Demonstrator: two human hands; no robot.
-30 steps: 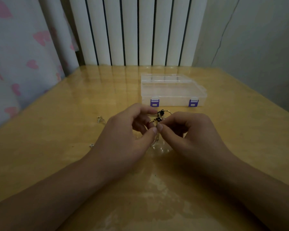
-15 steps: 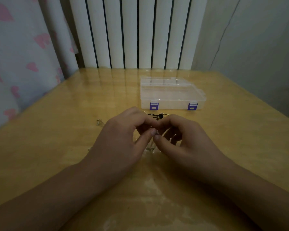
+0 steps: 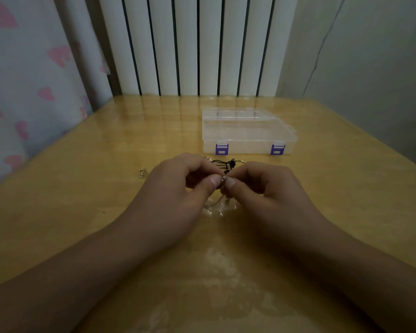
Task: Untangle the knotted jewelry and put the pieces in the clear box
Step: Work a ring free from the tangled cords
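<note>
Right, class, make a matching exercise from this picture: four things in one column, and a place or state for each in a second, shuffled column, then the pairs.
Things
1. box
2. latches
3. knot
4. stray piece

Places or states
A. purple
B. pinched between both hands
C. lying alone, left of the left hand
D. clear, lid shut, beyond the right hand

Pairs: 1-D, 2-A, 3-B, 4-C

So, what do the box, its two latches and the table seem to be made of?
The clear box looks like translucent, slightly frosted plastic: the inner dividers show through its lid. Its purple latches seem to be opaque coloured plastic. The table looks like yellowish wood, probably under a glossy varnish or clear cover, since it mirrors the radiator.
</note>
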